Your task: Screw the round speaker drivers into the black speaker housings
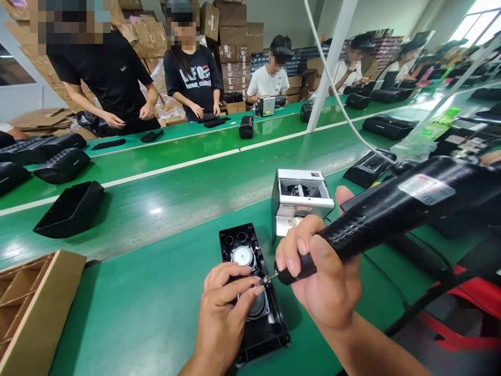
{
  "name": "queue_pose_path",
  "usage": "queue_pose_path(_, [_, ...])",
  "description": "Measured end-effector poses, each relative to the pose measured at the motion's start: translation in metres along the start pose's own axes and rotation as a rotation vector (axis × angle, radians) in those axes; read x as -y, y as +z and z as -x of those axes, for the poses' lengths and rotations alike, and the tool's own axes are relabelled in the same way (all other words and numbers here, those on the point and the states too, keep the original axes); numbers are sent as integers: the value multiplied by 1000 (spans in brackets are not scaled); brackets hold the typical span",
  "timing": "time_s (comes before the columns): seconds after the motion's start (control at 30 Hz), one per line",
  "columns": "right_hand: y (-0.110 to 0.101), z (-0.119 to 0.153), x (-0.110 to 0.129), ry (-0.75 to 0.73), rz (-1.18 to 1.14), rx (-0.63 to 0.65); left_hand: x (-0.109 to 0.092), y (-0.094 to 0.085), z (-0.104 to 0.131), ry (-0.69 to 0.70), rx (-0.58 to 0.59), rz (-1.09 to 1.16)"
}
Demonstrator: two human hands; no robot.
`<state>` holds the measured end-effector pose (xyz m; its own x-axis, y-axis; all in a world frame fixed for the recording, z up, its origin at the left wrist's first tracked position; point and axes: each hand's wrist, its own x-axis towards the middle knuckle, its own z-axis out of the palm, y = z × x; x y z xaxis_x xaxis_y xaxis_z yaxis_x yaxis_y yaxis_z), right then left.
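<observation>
2 round silver spkrs (242, 255) in, black plastic hsg (272, 333) uncovered, R hand (324, 282) gripping black cyl. driver (376, 209), L hand (226, 300) pinching metal bit (270, 279).

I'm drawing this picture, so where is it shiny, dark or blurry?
Head view: white glare on the green belt, and a washed-out window at top right; head view: a dark shadow beside the carton; head view: the driver looks fairly clear, but far workers toward upper right look soft.
</observation>
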<state>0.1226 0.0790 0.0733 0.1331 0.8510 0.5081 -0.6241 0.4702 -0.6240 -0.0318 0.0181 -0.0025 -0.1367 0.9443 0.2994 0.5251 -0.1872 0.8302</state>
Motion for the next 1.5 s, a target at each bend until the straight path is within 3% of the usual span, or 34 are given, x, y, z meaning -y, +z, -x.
queue_pose_path(0.77, [0, 6, -12, 17, 31, -55, -1, 4, 2, -84, -31, 67])
queue_pose_path(0.93, [-10, 7, -19, -2, 86, 10, -1, 9, 13, -91, -27, 28])
queue_pose_path(1.17, [-28, 12, -32, -6, 247, 133, -3, 12, 19, -74, 74, -137])
queue_pose_path(1.5, [-38, 17, -47, 74, 280, 160, -10, 7, 16, -50, 97, -144])
